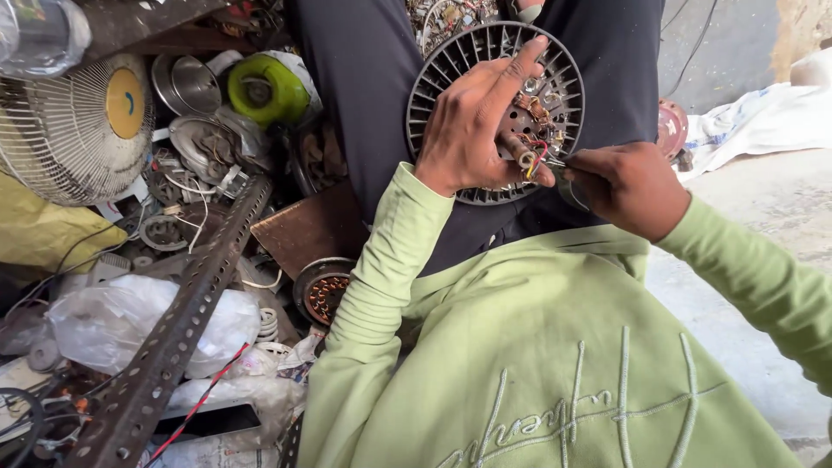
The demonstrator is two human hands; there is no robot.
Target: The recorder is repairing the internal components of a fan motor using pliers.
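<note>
Green sleeves | left hand (468, 130) grips round grey finned motor (485, 61), rusty core | right hand (628, 186) pinches wires (539, 159)

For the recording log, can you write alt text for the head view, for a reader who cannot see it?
A person in a light green sweatshirt steadies a round, finned fan motor on their lap with the left hand, while the right hand works at its coloured wires with a thin tool. Beside them lie a fan guard, a perforated metal bar and motor parts.
</note>
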